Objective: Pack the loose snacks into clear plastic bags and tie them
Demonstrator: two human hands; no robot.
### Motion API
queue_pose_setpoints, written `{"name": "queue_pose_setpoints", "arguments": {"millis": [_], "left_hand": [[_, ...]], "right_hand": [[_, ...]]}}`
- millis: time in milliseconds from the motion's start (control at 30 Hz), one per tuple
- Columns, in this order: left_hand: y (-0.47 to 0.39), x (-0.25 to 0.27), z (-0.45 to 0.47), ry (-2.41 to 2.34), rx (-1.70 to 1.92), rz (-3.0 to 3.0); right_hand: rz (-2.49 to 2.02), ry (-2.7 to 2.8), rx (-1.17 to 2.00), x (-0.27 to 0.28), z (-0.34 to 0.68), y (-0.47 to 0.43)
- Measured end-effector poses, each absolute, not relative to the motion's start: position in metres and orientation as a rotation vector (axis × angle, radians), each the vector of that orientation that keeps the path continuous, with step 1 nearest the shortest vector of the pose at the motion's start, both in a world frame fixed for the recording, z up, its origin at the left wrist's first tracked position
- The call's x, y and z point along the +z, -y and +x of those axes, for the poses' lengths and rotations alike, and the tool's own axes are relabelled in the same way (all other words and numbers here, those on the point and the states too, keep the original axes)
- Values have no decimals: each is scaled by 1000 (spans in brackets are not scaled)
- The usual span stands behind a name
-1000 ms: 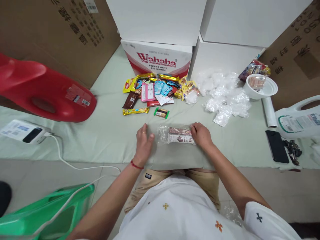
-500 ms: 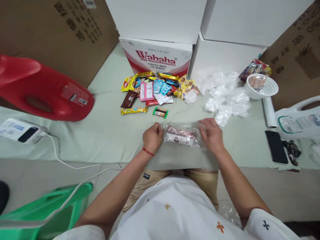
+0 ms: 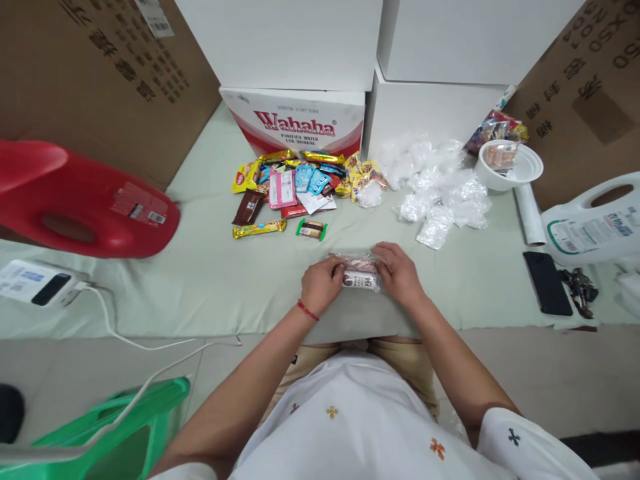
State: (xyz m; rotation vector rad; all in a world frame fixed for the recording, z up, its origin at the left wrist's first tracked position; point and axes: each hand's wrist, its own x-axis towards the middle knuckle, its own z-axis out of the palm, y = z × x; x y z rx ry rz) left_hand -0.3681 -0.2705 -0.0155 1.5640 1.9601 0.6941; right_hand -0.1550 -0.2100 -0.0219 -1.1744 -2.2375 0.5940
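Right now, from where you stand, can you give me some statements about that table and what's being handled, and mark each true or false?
1. The plastic-covered packets lie between the left grip and the right grip. True.
2. The red jug is at the right end of the table. False: it is on the left.
3. The green-ended snack lies nearer the person than the snack pile. True.
4. The white bowl has nothing in it. False: a small packet shows inside.
5. The black phone stands upright against a box. False: it lies flat on the cloth.
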Motion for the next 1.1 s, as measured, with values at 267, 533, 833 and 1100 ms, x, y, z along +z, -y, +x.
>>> {"name": "queue_pose_setpoints", "arguments": {"millis": [267, 533, 833, 1100], "left_hand": [[275, -29, -364, -2322, 664, 1511], [283, -1, -337, -1938, 1018, 1744], [293, -28, -287, -1328, 669, 2841], [292, -31, -295, -1211, 799, 2397]], "right_hand": [[-1650, 2219, 398, -40, -121, 228], [-1673, 1929, 876, -21, -143, 246], [-1104, 657, 1783, -29, -153, 245], [-1128, 631, 1739, -24, -152, 237]]}}
